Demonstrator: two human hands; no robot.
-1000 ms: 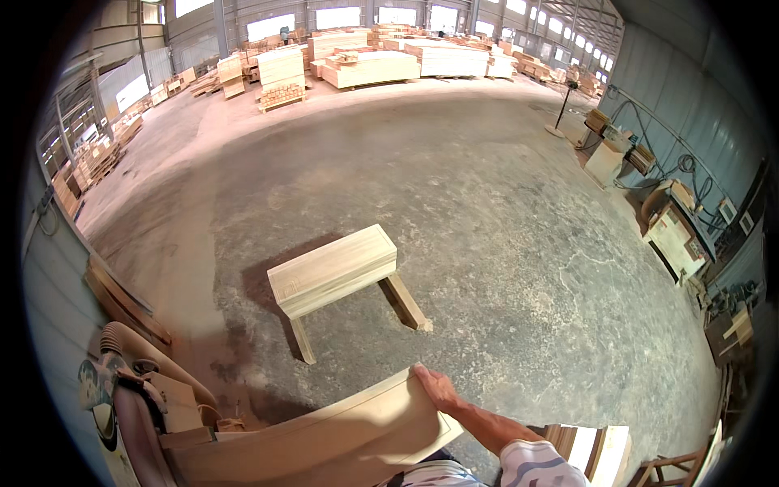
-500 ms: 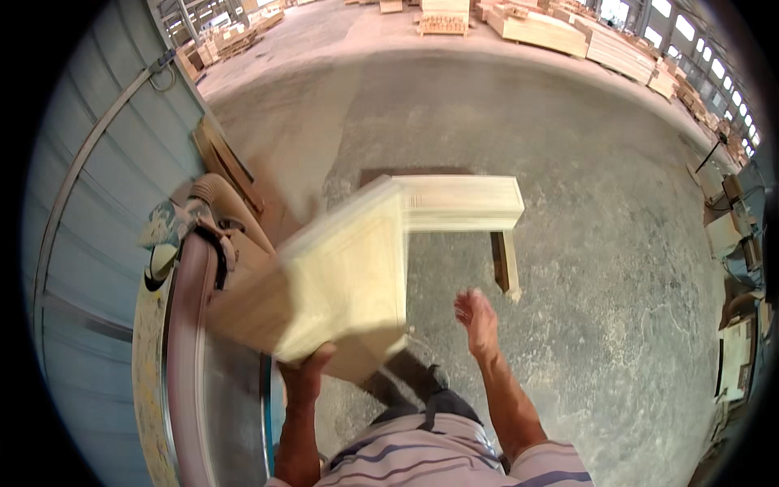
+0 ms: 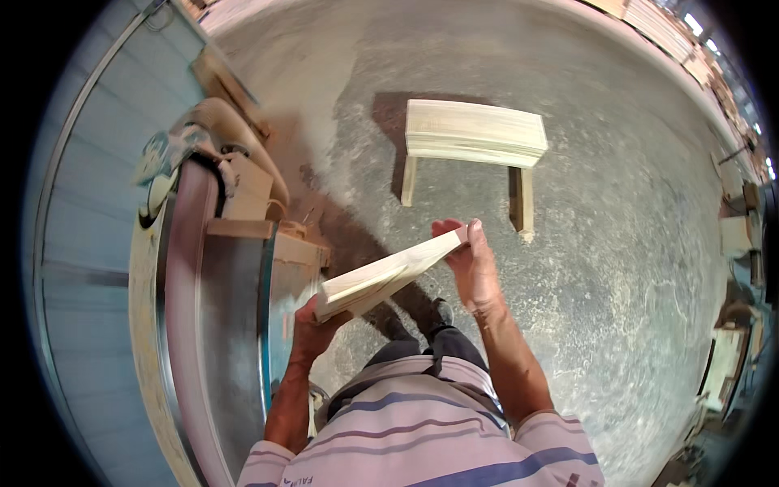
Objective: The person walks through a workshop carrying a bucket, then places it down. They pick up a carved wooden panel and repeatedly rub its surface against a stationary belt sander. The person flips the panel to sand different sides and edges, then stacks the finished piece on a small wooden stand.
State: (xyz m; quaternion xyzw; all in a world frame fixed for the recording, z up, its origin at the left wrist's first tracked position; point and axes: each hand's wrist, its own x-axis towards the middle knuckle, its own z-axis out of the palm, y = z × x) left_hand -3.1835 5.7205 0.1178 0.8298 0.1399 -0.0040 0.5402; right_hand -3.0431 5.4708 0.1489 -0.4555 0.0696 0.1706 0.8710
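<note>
Held edge-up in front of my body is a pale wooden panel (image 3: 393,272), slanting from lower left to upper right. My left hand (image 3: 315,323) grips its lower left end, with the fingers partly hidden behind the wood. At the upper right end, my right hand (image 3: 471,264) has the thumb on one side of the corner and the fingers on the other. Beyond both hands, a stack of similar panels (image 3: 475,130) rests on a low wooden stand (image 3: 521,199).
Close on my left runs a belt sanding machine (image 3: 192,243) with a pinkish belt, a metal bed and a thick hose (image 3: 264,162). A ribbed metal wall (image 3: 89,211) stands behind it. Wooden planks (image 3: 231,89) lean there. Concrete floor (image 3: 617,268) extends to the right.
The panel has swung from broad face showing to edge-up and shifted right. My right hand, empty before, has come to its far end. The stack appears higher and farther right in view.
</note>
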